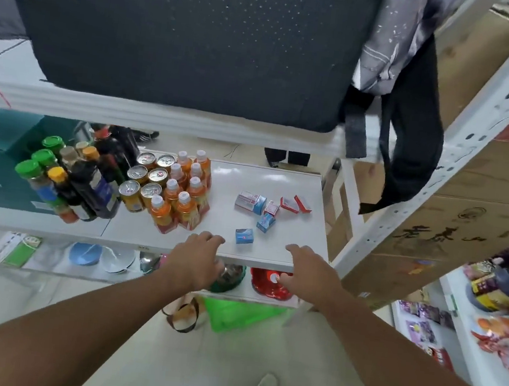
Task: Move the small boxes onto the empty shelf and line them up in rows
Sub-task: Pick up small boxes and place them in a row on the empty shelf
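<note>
On the middle shelf: my two hands sit at its front edge, small boxes scattered ahead of them.
Shelf: white board [296, 178], bare at its right half apart from the boxes.
My left hand [196, 257]: over the front lip of the shelf, fingers bent downward across the edge, holding nothing that I can see.
My right hand [309, 267]: at the front lip further right, fingers curled loosely over the edge, thumb below the board; no box in it.
Blue box, nearest [244, 235]: lying between my two hands, just behind the front edge, touching neither.
Blue box, second [265, 222]: a little further back and to the right, tilted.
White-and-blue box [250, 202]: largest of the group, lying flat at the back left of the cluster.
Small red-and-white box [271, 209]: just beside the white-and-blue one, near the second blue box.
Red-and-white boxes [296, 204]: two at the back right, set at an angle to each other, close together.
Arrangement: the boxes lie loose and unaligned, no row formed.
Orange drink bottles [185, 194]: white-capped, standing in a block left of the boxes.
Cans [147, 177]: gold tops, grouped left of the bottles.
Dark sauce bottles [96, 181]: further left, with green-capped jars [39, 165] beside them.
Upper shelf: a large dark cushion-like slab [182, 32] and a black bag strap [410, 147] hanging at the right.
Lower shelf: bowls [100, 256] and a red packet [269, 285], partly hidden by my hands.
</note>
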Tool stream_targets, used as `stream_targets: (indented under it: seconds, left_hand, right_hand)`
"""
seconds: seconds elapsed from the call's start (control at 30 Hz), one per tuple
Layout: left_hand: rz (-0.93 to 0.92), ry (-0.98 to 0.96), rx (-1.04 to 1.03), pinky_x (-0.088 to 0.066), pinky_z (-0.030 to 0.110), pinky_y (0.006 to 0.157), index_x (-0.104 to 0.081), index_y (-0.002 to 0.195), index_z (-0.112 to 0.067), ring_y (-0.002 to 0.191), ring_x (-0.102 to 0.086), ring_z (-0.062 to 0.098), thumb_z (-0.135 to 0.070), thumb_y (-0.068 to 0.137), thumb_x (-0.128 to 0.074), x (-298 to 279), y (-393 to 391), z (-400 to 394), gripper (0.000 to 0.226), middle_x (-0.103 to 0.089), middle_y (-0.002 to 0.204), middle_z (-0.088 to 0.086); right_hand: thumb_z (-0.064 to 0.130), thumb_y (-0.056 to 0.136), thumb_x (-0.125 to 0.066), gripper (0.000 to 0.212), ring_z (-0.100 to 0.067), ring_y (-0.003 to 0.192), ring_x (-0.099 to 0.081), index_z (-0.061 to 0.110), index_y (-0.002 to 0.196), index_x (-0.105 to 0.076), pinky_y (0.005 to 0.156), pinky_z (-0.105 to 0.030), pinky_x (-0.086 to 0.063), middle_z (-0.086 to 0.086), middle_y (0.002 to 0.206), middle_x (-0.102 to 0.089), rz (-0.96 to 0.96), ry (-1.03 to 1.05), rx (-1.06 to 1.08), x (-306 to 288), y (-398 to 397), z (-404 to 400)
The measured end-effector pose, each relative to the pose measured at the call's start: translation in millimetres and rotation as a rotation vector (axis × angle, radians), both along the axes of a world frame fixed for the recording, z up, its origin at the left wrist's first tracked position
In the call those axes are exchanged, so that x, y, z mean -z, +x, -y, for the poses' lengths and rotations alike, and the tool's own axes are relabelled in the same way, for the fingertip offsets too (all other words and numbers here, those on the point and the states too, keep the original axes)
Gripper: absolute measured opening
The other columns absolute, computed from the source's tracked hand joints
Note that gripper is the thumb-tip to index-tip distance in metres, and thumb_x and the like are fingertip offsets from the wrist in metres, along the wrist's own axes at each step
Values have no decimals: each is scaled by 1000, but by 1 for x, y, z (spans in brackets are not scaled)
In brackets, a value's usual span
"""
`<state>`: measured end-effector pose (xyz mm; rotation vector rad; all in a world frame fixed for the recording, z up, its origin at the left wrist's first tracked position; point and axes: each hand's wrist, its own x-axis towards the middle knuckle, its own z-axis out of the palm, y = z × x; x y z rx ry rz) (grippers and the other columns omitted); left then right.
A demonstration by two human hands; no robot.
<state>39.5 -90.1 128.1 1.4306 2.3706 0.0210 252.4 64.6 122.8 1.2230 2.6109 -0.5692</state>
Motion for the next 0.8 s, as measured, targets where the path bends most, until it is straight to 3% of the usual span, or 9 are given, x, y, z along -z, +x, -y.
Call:
stream_targets:
  seconds: [0.2, 0.37, 0.5, 0.6, 0.7, 0.8]
  left_hand:
    - [-90, -20, 8, -53, 47, 107, -43, 160, -26, 139, -52, 28, -41, 102, -60, -7, -18, -71, 62, -52, 157, 5]
    - [-105, -38, 1, -62, 46, 96, -43, 159, -28, 128, -61, 27, -41, 100, -66, 21, -40, -124, 65, -58, 151, 4]
    - [-148, -42, 69, -60, 44, 91, -49, 150, -22, 120, -60, 27, -35, 96, -69, 48, -63, -148, 59, -61, 136, 6]
    - [-172, -5, 115, -57, 43, 87, -48, 149, -21, 120, -58, 29, -28, 94, -69, 69, -86, -168, 59, -60, 136, 6]
    - [-213, 40, 145, -55, 43, 93, -45, 154, -23, 127, -56, 30, -25, 93, -70, 94, -105, -180, 67, -56, 147, 6]
    - [-224, 64, 155, -54, 45, 103, -40, 159, -23, 135, -53, 31, -24, 93, -72, 116, -119, -191, 74, -50, 157, 5]
  right_hand:
    - [45, 91, -71, 72, -26, 116, -62, 25, 154, -42, 95, -41, -57, -5, 134, -58, -26, -2, -26, 24, -15, -73]
    - [45, 89, -69, 74, -31, 123, -60, 25, 155, -42, 100, -47, -55, -8, 142, -55, 12, -47, -33, 50, -29, -110]
    - [45, 90, -71, 74, -28, 128, -60, 27, 156, -43, 99, -44, -56, -3, 150, -53, 28, -46, 22, 61, -46, -133]
    - [40, 92, -71, 65, -29, 122, -63, 24, 150, -48, 89, -38, -55, -4, 143, -60, 24, 4, 53, 70, -69, -154]
    - [32, 93, -70, 57, -32, 121, -62, 19, 145, -50, 84, -37, -50, -7, 140, -57, 23, 41, 54, 80, -94, -174]
    - [26, 90, -70, 61, -34, 127, -55, 21, 146, -48, 92, -41, -51, -6, 147, -52, -2, 54, 72, 95, -110, -192]
